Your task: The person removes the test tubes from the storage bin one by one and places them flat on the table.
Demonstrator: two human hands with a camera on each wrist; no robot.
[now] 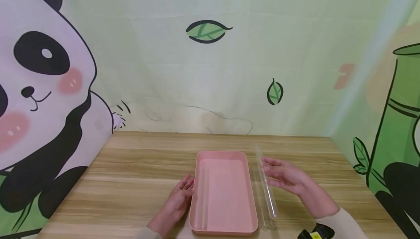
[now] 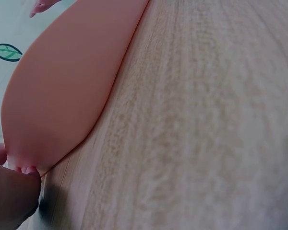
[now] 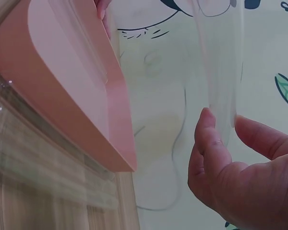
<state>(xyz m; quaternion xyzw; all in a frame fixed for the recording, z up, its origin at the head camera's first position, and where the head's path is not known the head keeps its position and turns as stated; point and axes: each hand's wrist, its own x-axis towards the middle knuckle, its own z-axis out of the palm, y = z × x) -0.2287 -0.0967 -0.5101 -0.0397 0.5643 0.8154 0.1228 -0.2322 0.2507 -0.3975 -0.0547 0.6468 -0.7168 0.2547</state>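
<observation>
Head: your left hand, fingers loosely extended, touches the tray's left side, presumably steadying it, a raised tube right of it; left wrist: fingertips meet its side; right wrist: your right hand pinches that tube, likely for control.

Booth-like nook: wood-grain tabletop, panda-print backdrop

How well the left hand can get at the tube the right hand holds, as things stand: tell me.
Probably not from where it is: the left hand is beside the tray, which lies between it and the tube. Nothing hangs over the tray, though, so the way across looks free.
</observation>
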